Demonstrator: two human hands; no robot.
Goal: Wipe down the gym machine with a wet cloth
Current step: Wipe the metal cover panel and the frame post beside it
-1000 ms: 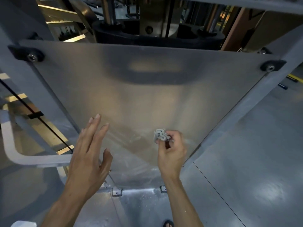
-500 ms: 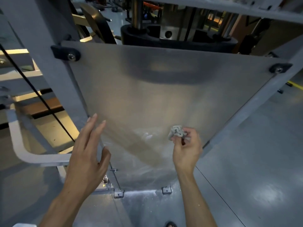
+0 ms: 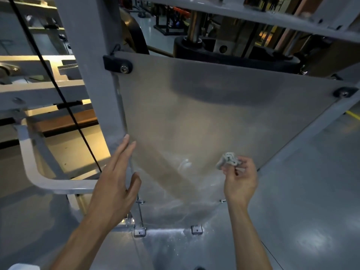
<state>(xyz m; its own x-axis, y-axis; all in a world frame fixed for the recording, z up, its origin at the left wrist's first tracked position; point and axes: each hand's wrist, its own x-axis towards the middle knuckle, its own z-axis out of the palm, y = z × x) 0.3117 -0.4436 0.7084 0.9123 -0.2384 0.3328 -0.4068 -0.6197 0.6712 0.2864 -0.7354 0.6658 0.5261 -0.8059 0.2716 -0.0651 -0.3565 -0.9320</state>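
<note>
R hand (image 3: 240,180) pinches a small crumpled white-grey wet cloth (image 3: 228,159) betw. thumb and curled fingers, at the lower right of the big frosted translucent shield panel (image 3: 214,117) on the grey steel gym machine frame (image 3: 91,61). Can't tell if the cloth touches the panel or sits just off it. L hand (image 3: 115,184) is flat, fingers straight and together, holding nothing, near the panel's left edge by the upright. Faint wet smears show low on the panel, so prob. mid-wipe w/ the upper part not yet done. To do it well: unfold the wad for more contact, press flat, work in overlapping strokes toward the black corner bracket w/ bolt (image 3: 117,65), and steady the panel w/ the L hand so it doesn't flex.
</note>
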